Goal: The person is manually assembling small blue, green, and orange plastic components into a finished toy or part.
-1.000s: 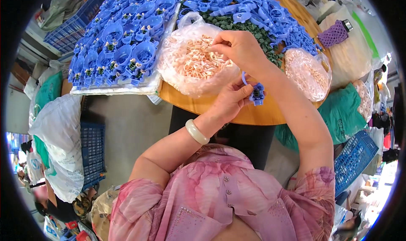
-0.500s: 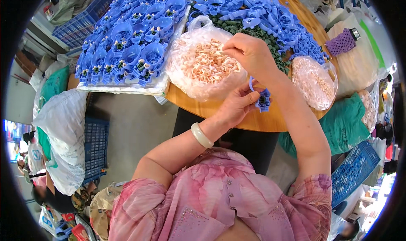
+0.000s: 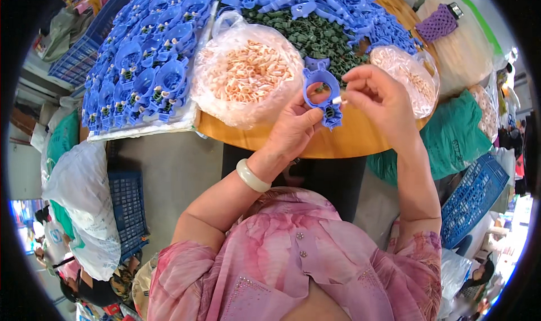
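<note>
My left hand (image 3: pixel 294 128) grips a blue plastic toy part (image 3: pixel 332 117), a ring with two small ears above a body with a dark green insert. The ring stands upright, facing me. At the ring's lower right, my right hand (image 3: pixel 386 101) pinches a small whitish piece (image 3: pixel 337 101) between thumb and fingertips. It is close to the blue part; whether they touch I cannot tell. Left of my hands sits an open clear bag (image 3: pixel 209 84) heaped with small cream-coloured curved pieces (image 3: pixel 248 70). Dark green small parts (image 3: pixel 324 39) lie loose behind the blue part.
A white board (image 3: pixel 152 130) at left carries rows of blue parts (image 3: pixel 169 79) with green and pale pieces. Loose blue parts (image 3: pixel 366 17) are heaped at the back of the round wooden table (image 3: pixel 360 143). Another bag of pale pieces (image 3: pixel 414 81) lies right. Blue crates (image 3: pixel 128 208) flank me.
My right hand has come away from the bag of cream pieces to the blue part, with a small whitish piece in its fingertips. My left hand has turned the ring to face me.
</note>
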